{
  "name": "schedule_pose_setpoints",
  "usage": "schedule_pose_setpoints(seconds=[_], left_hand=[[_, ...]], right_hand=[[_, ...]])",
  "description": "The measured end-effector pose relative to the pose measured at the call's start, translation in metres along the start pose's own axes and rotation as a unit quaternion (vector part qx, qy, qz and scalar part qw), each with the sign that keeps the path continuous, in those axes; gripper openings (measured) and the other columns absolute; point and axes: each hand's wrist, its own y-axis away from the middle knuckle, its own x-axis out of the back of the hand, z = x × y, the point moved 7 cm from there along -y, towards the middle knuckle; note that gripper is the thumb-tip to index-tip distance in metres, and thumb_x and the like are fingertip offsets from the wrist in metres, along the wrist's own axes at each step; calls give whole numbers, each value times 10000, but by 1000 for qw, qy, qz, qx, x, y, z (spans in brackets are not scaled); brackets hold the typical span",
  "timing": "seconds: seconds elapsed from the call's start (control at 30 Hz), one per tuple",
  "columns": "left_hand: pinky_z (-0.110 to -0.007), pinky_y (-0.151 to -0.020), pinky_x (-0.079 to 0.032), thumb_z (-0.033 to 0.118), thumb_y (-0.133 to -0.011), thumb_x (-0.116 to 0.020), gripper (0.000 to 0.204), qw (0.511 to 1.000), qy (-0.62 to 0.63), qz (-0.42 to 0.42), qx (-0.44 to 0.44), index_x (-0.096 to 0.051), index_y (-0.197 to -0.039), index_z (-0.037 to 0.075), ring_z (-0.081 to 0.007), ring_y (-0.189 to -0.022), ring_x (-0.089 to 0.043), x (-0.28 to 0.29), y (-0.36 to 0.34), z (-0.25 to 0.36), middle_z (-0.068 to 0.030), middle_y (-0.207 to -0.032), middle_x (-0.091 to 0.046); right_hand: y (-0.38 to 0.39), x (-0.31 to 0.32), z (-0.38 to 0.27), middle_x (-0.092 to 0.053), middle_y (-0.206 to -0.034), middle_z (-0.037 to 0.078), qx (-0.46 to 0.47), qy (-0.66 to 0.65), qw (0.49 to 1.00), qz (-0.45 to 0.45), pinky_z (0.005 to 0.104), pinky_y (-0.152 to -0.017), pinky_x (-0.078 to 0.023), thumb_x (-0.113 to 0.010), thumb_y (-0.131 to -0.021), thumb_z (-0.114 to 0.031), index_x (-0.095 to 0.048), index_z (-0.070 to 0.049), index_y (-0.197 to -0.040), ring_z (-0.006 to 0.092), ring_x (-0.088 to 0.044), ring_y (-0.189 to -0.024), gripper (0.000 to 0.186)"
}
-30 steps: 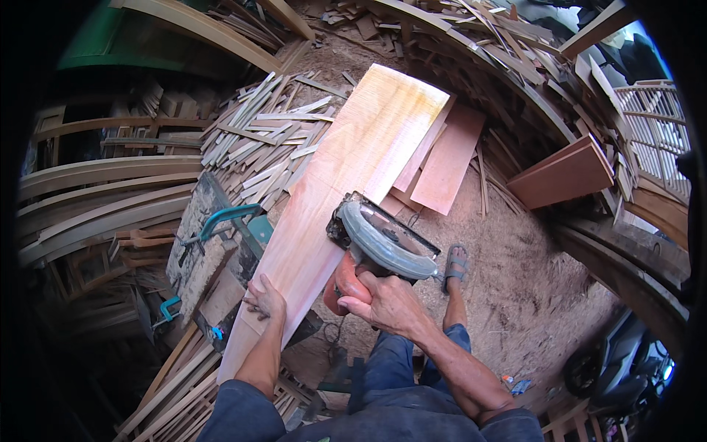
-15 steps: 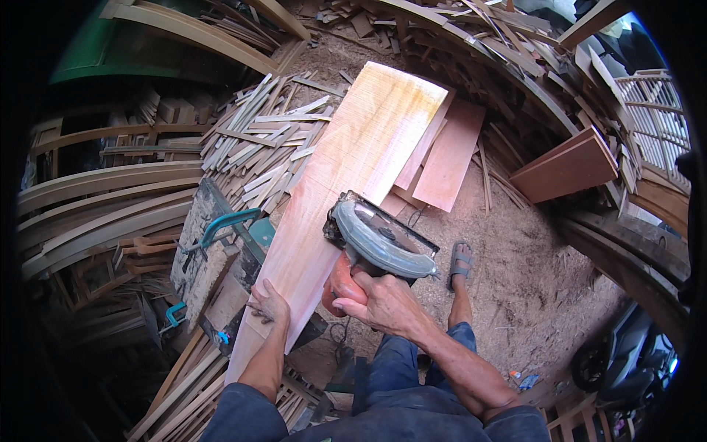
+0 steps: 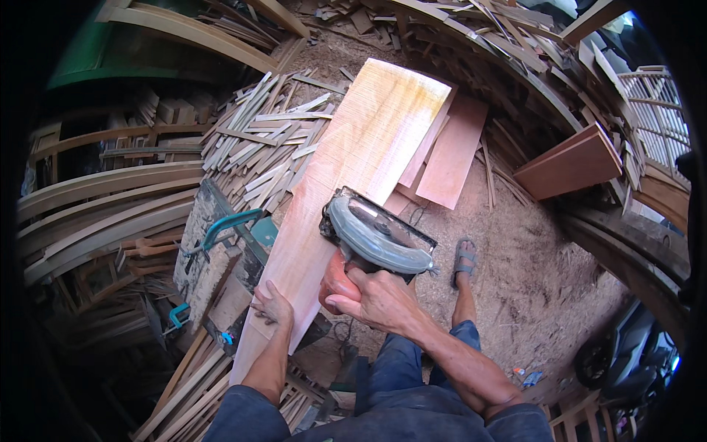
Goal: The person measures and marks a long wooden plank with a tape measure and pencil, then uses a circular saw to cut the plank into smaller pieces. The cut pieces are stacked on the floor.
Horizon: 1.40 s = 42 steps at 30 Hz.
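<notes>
A long, wide pale-pink wooden board (image 3: 368, 140) slants from the lower left up to the upper middle. On its right edge, near the middle, rests a circular saw (image 3: 379, 239) with a grey guard and a red-orange handle. My right hand (image 3: 379, 298) is wrapped round that handle. Lower down, my left hand (image 3: 274, 306) lies flat on the board with its fingers spread, close to the left edge. The part of the saw's blade that meets the wood is hidden by the guard and base.
Left of the board are a workbench (image 3: 199, 261) and a teal clamp (image 3: 221, 230). Thin offcuts (image 3: 258, 140) lie heaped beyond. Reddish planks (image 3: 454, 151) lie on the sawdust floor at right, near my sandalled foot (image 3: 464, 258). A motorcycle (image 3: 637, 361) stands lower right.
The saw and my right hand have shifted very slightly left along the board. My left hand keeps its place on the wood. The whole view has moved a little.
</notes>
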Motion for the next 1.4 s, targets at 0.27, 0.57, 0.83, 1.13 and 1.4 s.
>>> schedule_pose_setpoints(seconds=[0.27, 0.57, 0.83, 1.13, 1.4], left_hand=[[-806, -1168, -189, 818, -998, -368, 857, 1000, -12, 2, -1, -325, -1667, 285, -619, -1564, -127, -1, -1, 0, -326, -1737, -98], [-804, -1169, -189, 806, -1004, -373, 839, 1000, -9, -2, -4, -336, -1659, 283, -627, -1560, -129, 1, 2, 2, -327, -1736, -102], [-809, -1157, -205, 805, -1002, -381, 839, 1000, -15, -5, -2, -349, -1650, 273, -635, -1550, -152, 0, 0, 0, -335, -1730, -114], [-820, -1118, -258, 829, -986, -385, 869, 1000, -24, -1, -13, -303, -1664, 292, -631, -1537, -189, 0, -1, 0, -356, -1710, -146], [-805, -1164, -206, 814, -993, -388, 851, 1000, -10, -5, -3, -340, -1652, 277, -634, -1552, -148, 0, 0, 1, -324, -1736, -106]], right_hand=[[-13, -1, -8, -683, -725, 279, 6, -7, 1000, 3, 547, -684, -567, -636, -951, -693, -688, -14, -1064, 484, -716, -725, 690], [-24, -3, -13, -676, -692, 276, 19, -7, 999, 33, 547, -638, -574, -649, -943, -690, -691, 5, -1064, 485, -711, -673, 706], [-35, -3, -22, -668, -675, 277, 38, -3, 998, 44, 548, -620, -573, -657, -951, -662, -678, 29, -1017, 485, -708, -661, 694], [-45, 0, -30, -656, -650, 271, 52, -10, 998, 44, 535, -605, -570, -639, -974, -629, -661, 56, -975, 479, -701, -643, 686], [-60, -8, -34, -651, -636, 269, 54, -3, 998, 45, 530, -589, -572, -633, -983, -626, -663, 62, -960, 465, -702, -617, 689]])
